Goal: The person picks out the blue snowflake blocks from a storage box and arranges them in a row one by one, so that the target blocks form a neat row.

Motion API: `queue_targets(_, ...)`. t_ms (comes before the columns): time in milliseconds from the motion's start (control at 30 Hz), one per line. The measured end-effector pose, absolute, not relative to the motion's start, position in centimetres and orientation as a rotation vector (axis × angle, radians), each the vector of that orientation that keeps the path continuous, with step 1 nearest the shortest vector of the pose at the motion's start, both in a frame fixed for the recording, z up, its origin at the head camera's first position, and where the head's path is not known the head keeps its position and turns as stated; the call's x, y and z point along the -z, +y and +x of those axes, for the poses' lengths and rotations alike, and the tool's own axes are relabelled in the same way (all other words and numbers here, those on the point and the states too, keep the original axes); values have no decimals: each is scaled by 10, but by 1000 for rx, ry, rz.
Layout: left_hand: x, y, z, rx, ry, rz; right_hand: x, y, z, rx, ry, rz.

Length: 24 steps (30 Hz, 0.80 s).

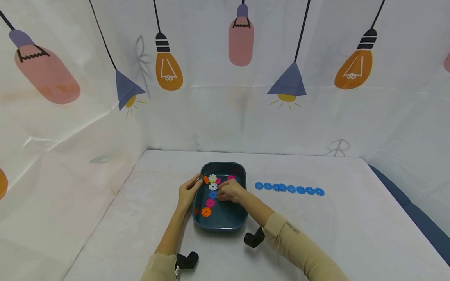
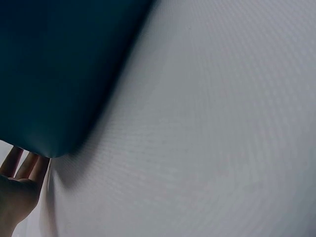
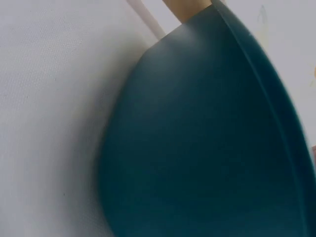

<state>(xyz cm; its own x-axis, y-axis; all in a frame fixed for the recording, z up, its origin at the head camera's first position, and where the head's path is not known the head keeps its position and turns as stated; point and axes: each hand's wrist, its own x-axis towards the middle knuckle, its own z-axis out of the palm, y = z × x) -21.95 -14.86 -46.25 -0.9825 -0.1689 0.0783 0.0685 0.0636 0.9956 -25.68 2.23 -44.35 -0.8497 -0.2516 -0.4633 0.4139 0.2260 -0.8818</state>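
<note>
A dark teal tray [image 1: 225, 219] with a raised rim stands on the white table and holds several flower-shaped plastic discs. Along its left half lie an orange disc [image 1: 206, 212], a pink disc [image 1: 210, 203], a blue disc [image 1: 212, 194] and white discs [image 1: 213, 187]. My left hand [image 1: 188, 194] grips the left rim, thumb on top; its fingers press the outer wall in the left wrist view. Inside the tray, my right hand [image 1: 230, 191] reaches down with bent fingers beside the blue disc. Whether its fingertips pinch anything is hidden. The tray's wall [image 3: 197, 138] fills most of the right wrist view.
A row of blue flower discs [image 1: 291, 189] lies on the white table [image 1: 351, 226], right of the tray. Black wrist cameras [image 1: 188, 260] hang below both sleeves. A white cloth with printed lamps [image 1: 225, 113] rises behind the table.
</note>
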Motion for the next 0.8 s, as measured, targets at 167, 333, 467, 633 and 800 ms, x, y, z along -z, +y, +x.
queue_targets(167, 466, -149, -223, 2060, -2121, 86, 447, 16, -260, 1697, 1944, 158)
queue_targets(333, 465, -149, -221, 2063, -2128, 89, 453, 15, -260, 1669, 2096, 71)
queue_targets(467, 461, -149, -219, 2047, -2152, 98, 454, 14, -257, 1639, 2249, 19)
queue_targets(633, 472, -153, -226, 2042, -2136, 96, 452, 7, -260, 1718, 2066, 82)
queue_targets(800, 490, -156, -236, 2047, -2115, 97, 452, -2, -260, 1787, 1856, 114)
